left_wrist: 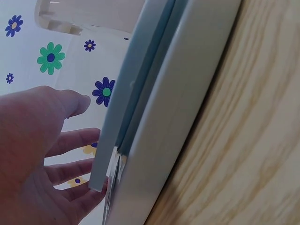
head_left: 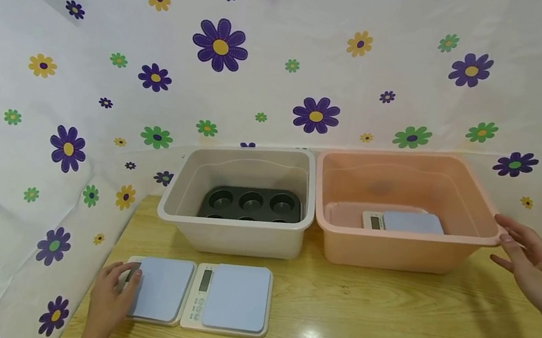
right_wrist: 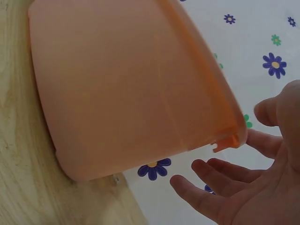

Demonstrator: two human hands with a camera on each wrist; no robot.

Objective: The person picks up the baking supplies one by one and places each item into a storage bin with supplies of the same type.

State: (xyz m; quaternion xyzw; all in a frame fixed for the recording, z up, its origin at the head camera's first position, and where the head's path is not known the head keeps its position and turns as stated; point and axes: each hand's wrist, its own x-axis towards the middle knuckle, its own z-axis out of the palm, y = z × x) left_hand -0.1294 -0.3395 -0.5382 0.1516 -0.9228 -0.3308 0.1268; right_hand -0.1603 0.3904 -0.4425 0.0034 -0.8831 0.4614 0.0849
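Note:
On the left, a kitchen scale (head_left: 162, 289) with a pale blue platform lies on the table. My left hand (head_left: 112, 292) is at its left end, fingertips over the display; in the left wrist view its fingers (left_wrist: 77, 140) are loosely bent beside the scale's edge (left_wrist: 164, 108). A second kitchen scale (head_left: 237, 298) lies right beside the first. My right hand (head_left: 538, 270) is at the right end of a peach plastic bin (head_left: 387, 250), fingers (right_wrist: 265, 140) spread near the rim corner and thumb apart. Inside that bin is another scale (head_left: 411, 222).
A white plastic bin (head_left: 242, 239) stands left of the peach one, rims touching. It holds a dark muffin tin (head_left: 251, 202). The wooden table (head_left: 374, 326) meets a flower-patterned cloth (head_left: 284, 32) behind and on the left.

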